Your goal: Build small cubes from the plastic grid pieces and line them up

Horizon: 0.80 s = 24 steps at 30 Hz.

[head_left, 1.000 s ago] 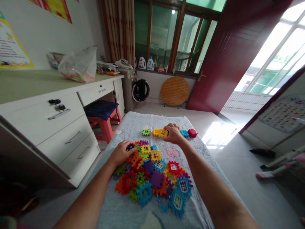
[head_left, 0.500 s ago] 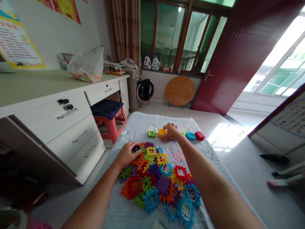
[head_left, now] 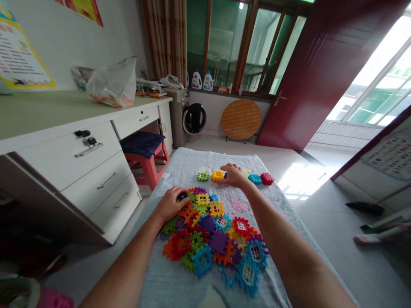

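Observation:
My left hand point(head_left: 171, 204) rests at the far left of a heap of notched plastic building pieces point(head_left: 219, 242). Its thumb and fingers are closed around a dark purple piece point(head_left: 182, 196). Farther out, my right hand point(head_left: 233, 175) is over a row of block pieces, thumb and fingers apart. Just left of its fingertips sits a yellow block point(head_left: 217, 176), and a purple piece point(head_left: 225, 175) shows partly behind the fingers. A green block point(head_left: 203, 176) ends the row on the left. Right of the wrist are a blue block point(head_left: 255, 179) and a red block point(head_left: 266, 179).
A pale patterned cloth point(head_left: 189, 159) covers the table. To the left stand a white desk point(head_left: 41, 164) and a red stool point(head_left: 150, 171) with a dark cushion. A washing machine point(head_left: 177, 113), a round wooden board point(head_left: 241, 119) and a dark red door point(head_left: 305, 81) are beyond.
My right hand has let go of the yellow block and shifted slightly right of it, so the purple piece shows. My left hand keeps its place at the heap. The camera view has moved slightly.

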Tool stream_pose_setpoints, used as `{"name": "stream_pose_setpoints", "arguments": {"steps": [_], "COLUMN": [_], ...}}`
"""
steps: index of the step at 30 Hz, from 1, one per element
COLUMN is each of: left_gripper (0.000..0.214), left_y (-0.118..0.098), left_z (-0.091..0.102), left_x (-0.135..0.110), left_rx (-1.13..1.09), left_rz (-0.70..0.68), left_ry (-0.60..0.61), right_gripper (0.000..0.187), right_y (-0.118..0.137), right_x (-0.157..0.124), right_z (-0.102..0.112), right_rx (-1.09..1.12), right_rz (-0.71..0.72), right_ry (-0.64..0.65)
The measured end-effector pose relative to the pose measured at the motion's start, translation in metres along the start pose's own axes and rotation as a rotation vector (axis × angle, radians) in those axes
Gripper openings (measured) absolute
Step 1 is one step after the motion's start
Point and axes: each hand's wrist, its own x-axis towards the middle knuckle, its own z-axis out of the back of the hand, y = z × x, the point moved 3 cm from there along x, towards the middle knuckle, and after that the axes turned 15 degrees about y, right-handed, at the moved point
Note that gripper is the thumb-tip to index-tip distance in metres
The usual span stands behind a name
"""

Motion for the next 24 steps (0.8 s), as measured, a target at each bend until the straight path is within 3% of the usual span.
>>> {"name": "stream_pose_setpoints", "arguments": {"steps": [5, 10, 16, 20, 24], "left_gripper": [0.034, 0.033, 0.031, 0.033, 0.033], "left_y": [0.002, 0.0, -0.005, -0.004, -0.002], "left_z": [-0.002, -0.001, 0.002, 0.002, 0.0], "left_x": [0.0, 0.0, -0.002, -0.001, 0.0], "left_rx": [0.01, 0.005, -0.007, 0.002, 0.012], "left_rz": [-0.002, -0.021, -0.017, -0.009, -0.015], "left_ry": [0.003, -0.036, -0.059, -0.047, -0.046], "right_gripper": [0.035, 0.037, 0.038, 0.029, 0.012], "right_y": [0.019, 0.026, 0.029, 0.022, 0.006], "right_x": [-0.058, -0.093, -0.089, -0.081, -0.082], "right_z": [-0.019, -0.037, -0.054, -0.063, -0.057], "right_rx": [0.105, 0.223, 0.384, 0.556, 0.684], "right_rz": [0.245, 0.218, 0.186, 0.198, 0.155], "right_ry": [0.087, 0.111, 0.041, -0.01, -0.108]}}
